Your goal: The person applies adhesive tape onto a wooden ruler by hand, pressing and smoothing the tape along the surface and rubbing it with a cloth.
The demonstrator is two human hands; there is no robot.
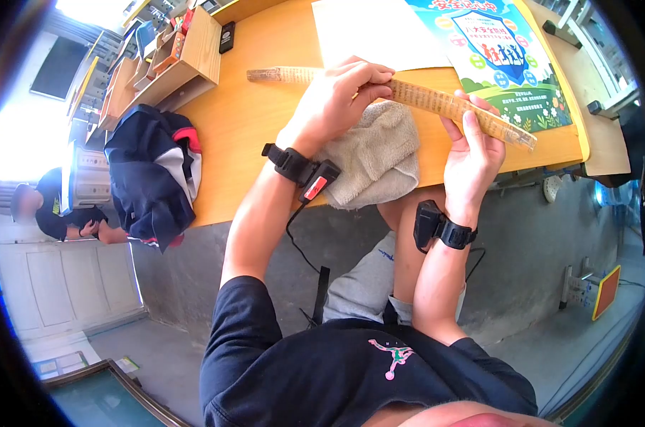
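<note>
A long, narrow strip (429, 98) with rows of small markings stretches above the desk (244, 135), from upper left to right. My left hand (344, 96) is closed round its middle, fingers curled over it. Near the strip's right end my right hand (473, 139) grips it between thumb and fingers. Beneath and beside my left hand lies a crumpled beige towel (379, 156) at the desk's front edge. Both wrists wear black straps with small black devices.
White paper (379, 32) and a colourful poster (507, 64) lie behind the strip. A wooden organizer (187, 60), a black remote-like object (227, 37) and a dark jacket (148, 171) are at left. Another person (59, 206) is at far left.
</note>
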